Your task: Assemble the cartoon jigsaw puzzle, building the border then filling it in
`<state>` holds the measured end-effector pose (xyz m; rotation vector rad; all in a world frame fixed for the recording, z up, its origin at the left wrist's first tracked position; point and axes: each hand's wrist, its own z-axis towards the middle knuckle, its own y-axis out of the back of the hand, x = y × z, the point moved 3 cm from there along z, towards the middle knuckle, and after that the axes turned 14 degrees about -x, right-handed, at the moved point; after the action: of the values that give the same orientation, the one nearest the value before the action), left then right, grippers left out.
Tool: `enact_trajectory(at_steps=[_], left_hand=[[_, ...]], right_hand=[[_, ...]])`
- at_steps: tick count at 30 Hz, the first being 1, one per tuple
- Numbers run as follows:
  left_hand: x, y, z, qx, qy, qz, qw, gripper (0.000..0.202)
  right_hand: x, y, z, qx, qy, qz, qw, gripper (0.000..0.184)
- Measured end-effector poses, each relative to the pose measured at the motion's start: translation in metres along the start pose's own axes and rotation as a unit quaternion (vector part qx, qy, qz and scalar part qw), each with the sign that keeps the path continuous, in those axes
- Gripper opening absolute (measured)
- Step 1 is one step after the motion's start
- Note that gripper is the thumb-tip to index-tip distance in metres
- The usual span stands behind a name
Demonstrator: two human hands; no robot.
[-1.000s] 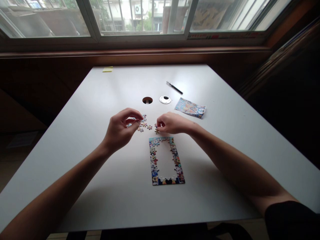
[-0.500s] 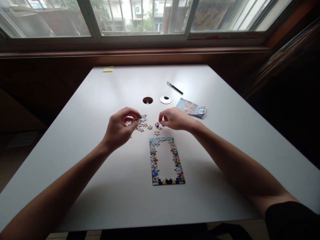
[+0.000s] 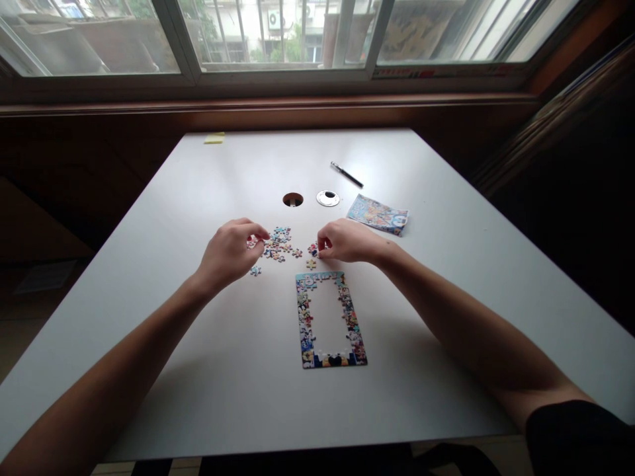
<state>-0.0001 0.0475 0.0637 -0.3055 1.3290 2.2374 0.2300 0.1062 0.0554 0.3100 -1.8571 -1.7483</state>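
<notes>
My left hand (image 3: 231,254) hovers at the left side of a loose heap of small jigsaw pieces (image 3: 278,248), thumb and forefinger apart with pieces showing between them. A light blue jigsaw piece (image 3: 255,271) lies just below that hand. My right hand (image 3: 344,239) is pinched at a small cluster of pieces (image 3: 312,249) right of the heap; its fingertips partly cover a jigsaw piece. A yellowish piece (image 3: 311,264) lies on its own under the cluster. Closer to me is the joined puzzle border (image 3: 304,330), a rectangular frame with a bare middle.
A colourful printed packet (image 3: 380,215) lies beyond my right wrist, with a black pen (image 3: 347,174) behind it. The white table (image 3: 223,396) has a round cable hole (image 3: 292,199), its silver cover (image 3: 328,198) beside it. A yellow note (image 3: 214,138) sticks at the far left edge.
My left hand has drawn back a little to the left, uncovering more of the heap and the light blue piece. My right hand has lowered slightly onto the small cluster.
</notes>
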Motion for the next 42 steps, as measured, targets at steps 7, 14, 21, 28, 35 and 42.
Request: enact_trajectory(at_steps=[7,14,21,28,35,42], left_hand=[[0.005,-0.002,-0.009,0.201,0.001,0.138,0.97,0.021],[0.006,-0.001,-0.012,0.271,-0.01,0.107,0.956,0.007],[0.006,-0.005,-0.01,0.238,0.01,0.006,0.971,0.011],[-0.021,0.0,-0.007,0.164,0.098,-0.312,0.931,0.011],[-0.033,0.006,-0.007,0.112,0.086,-0.375,0.916,0.012],[-0.037,0.011,-0.004,0.089,0.095,-0.419,0.899,0.012]], right_hand=[[0.0,0.0,-0.001,0.002,0.004,0.0,1.0,0.014],[0.0,0.0,0.0,-0.028,0.01,0.007,1.0,0.015],[0.011,0.007,-0.005,-0.033,0.052,0.082,0.995,0.016],[0.035,0.02,-0.014,-0.033,0.135,0.246,0.959,0.019],[0.046,0.031,-0.021,-0.052,0.133,0.262,0.954,0.018],[0.046,0.035,-0.023,-0.044,0.116,0.292,0.948,0.02]])
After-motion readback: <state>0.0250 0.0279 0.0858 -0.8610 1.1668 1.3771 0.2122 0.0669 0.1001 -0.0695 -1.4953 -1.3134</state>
